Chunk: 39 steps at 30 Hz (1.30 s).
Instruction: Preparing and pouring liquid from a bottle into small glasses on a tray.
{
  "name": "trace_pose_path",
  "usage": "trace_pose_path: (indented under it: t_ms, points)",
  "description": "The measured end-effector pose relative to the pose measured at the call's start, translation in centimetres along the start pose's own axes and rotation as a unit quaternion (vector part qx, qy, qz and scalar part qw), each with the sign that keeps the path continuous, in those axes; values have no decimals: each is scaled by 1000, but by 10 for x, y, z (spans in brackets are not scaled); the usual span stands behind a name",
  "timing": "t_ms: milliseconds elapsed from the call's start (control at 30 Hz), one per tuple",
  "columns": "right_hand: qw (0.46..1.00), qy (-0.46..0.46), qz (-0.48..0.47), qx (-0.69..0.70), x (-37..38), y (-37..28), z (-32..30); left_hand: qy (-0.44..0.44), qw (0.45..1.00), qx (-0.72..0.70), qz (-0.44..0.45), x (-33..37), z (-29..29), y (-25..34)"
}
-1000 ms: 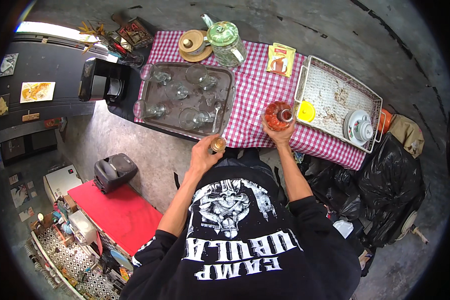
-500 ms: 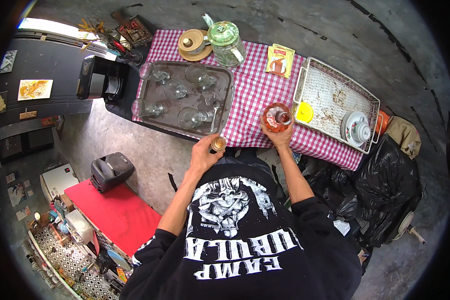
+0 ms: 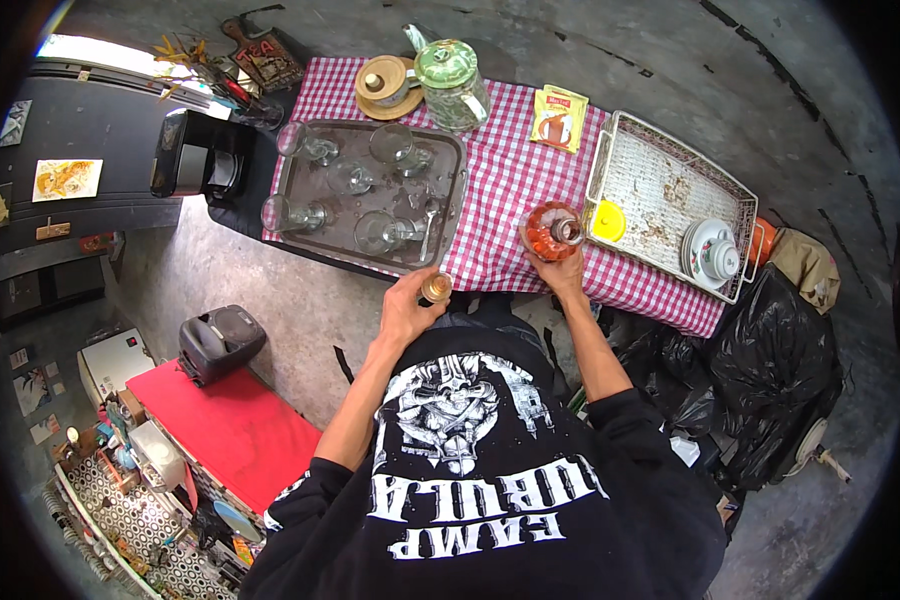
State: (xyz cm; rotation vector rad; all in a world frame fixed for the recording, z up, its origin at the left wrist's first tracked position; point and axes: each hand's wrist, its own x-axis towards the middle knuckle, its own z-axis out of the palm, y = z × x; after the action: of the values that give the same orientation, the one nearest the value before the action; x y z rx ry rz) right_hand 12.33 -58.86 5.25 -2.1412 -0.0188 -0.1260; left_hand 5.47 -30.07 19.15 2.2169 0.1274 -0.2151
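The person is standing over a table with a red-and-white checked cloth (image 3: 510, 200), and the step in hand looks like the opening of a bottle — the cap is off and the bottle is being steadied. The right hand (image 3: 560, 268) is wrapping its fingers around a round clear glass bottle of orange-red liquid (image 3: 550, 230), which is standing upright on the cloth between a grey metal tray of empty drinking glasses (image 3: 370, 195) and a white wire rack (image 3: 670, 195). The left hand (image 3: 410, 305) is pinching a small round golden cap (image 3: 436, 288) between thumb and fingers, just off the tray's near edge. The next move probably calls for tilting the bottle over a glass — a steady wrist matters. Both forearms are reaching forward, elbows bent, left wrist slightly raised.
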Motion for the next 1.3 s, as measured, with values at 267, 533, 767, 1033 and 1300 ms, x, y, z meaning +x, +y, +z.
trace_pose_path:
  t_ms: [267, 533, 767, 1033, 1300]
  points:
    - [999, -39, 14, 8, 1, 3, -2, -3, 1000, 2, 6, 0, 3, -2]
    - [997, 25, 69, 35, 6, -35, -9, -3, 1000, 7, 3, 0, 4, -4]
    - [996, 56, 31, 56, 5, -32, -7, -7, 1000, -6, 12, 1, 2, -2]
    - [998, 21, 46, 38, 3, -27, -9, -1, 1000, -5, 12, 1, 0, -3]
    - [996, 21, 78, 34, -3, -46, -15, 7, 1000, -1, 24, 1, -1, 2]
